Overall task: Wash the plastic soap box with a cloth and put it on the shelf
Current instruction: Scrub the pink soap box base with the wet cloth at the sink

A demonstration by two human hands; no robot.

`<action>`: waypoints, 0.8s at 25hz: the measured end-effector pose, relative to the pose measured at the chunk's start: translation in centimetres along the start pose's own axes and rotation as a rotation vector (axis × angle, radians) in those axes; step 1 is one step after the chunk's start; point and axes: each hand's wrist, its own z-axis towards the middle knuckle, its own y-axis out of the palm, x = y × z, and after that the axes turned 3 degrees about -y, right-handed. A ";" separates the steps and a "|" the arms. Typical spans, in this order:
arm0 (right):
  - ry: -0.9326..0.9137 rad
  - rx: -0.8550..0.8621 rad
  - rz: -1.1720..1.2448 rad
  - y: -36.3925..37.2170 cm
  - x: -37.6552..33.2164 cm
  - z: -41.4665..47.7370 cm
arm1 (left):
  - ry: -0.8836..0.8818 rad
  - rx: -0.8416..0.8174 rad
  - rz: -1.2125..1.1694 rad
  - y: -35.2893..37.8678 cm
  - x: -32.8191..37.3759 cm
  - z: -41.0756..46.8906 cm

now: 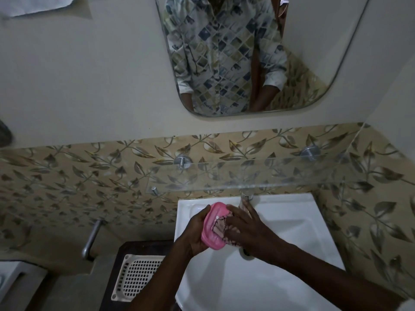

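Left hand (197, 232): grasps the pink soap box (207, 234) from behind, tilting its hollow toward the other hand, likely for reach.
Right hand (249, 230): clutches the cloth (221, 230) and presses it into that hollow.
Box contents: only cloth shows.
Beneath both hands: the sink (247, 283), probably catching drips.
Beyond the fingertips: the glass shelf (258, 173), where the box should end up.

Home bathroom. White washbasin (292, 234) beneath left hand (197, 231) and right hand (250, 231); tap (246, 198) just beyond right hand; glass shelf (269, 175) and wall mirror (224, 52) farther beyond; leaf-patterned tiles (67, 187) left of left hand and behind shelf.
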 end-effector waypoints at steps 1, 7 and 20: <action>-0.070 -0.039 -0.022 0.5 0.1 -0.6 | -0.008 0.011 0.004 0.0 -0.1 -0.2; 0.079 -0.138 0.090 1.0 1.7 -2.2 | -0.070 -0.012 -0.026 0.0 -1.1 0.0; 0.067 -0.002 0.107 1.8 1.1 -3.0 | -0.137 0.083 0.059 1.0 -0.5 -0.1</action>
